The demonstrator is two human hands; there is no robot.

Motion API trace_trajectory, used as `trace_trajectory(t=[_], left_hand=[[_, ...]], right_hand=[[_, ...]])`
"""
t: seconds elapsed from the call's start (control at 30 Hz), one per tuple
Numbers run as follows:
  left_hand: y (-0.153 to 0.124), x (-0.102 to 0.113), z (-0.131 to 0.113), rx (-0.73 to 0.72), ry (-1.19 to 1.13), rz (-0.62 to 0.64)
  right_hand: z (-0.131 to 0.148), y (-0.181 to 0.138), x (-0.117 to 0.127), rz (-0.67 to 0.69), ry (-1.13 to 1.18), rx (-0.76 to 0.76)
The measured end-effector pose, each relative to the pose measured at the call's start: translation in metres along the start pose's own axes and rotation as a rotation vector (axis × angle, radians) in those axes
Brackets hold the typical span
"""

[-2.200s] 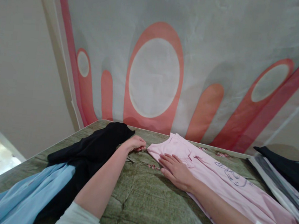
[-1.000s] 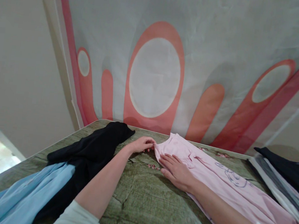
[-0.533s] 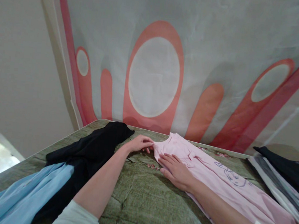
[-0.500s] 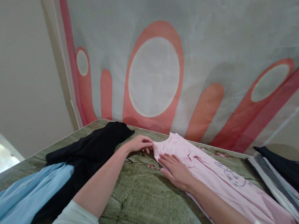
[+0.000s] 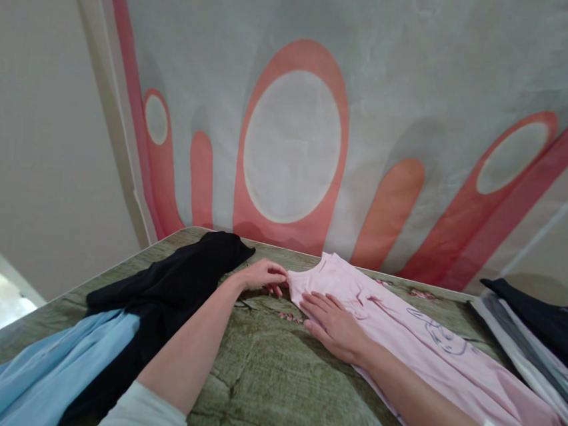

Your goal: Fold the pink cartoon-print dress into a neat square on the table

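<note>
A pink shirt (image 5: 402, 345) with a dark line drawing on its front lies stretched across the right half of the table. My left hand (image 5: 264, 276) pinches the shirt's far left corner, beside the neckline, between thumb and fingers. Flat on the cloth just right of that corner rests my right hand (image 5: 331, 325), its fingers extended and slightly apart. Some small wrinkles show in the fabric beyond the right fingers. My right forearm covers part of the shirt's near edge.
A black garment (image 5: 182, 277) and a light blue garment (image 5: 59, 359) lie loosely at the left. Several folded clothes (image 5: 548, 339) are stacked at the right edge. The wood-patterned table (image 5: 268, 379) meets a wall hanging (image 5: 303, 14) with pink shapes at its back.
My left hand has shifted very slightly to the left with the shirt's corner. My right hand has stayed flat in place.
</note>
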State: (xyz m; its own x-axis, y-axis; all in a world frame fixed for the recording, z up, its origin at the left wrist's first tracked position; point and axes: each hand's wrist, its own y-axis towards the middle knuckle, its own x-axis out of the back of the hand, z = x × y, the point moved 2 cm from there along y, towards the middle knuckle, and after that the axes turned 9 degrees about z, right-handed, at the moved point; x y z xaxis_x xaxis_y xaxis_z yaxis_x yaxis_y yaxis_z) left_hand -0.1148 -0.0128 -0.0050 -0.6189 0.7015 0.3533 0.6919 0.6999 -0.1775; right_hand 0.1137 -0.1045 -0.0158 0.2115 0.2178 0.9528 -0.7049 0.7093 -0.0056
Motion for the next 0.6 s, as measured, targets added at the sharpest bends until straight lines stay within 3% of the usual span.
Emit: trace_trajectory(t=[0.2, 0.6], left_hand=[[0.000, -0.001, 0.001, -0.013, -0.085, 0.022], [0.003, 0.004, 0.011, -0.002, -0.125, -0.063]], right_hand=[[0.000, -0.001, 0.000, 0.000, 0.004, 0.004], [0.001, -0.001, 0.001, -0.008, 0.010, 0.002]])
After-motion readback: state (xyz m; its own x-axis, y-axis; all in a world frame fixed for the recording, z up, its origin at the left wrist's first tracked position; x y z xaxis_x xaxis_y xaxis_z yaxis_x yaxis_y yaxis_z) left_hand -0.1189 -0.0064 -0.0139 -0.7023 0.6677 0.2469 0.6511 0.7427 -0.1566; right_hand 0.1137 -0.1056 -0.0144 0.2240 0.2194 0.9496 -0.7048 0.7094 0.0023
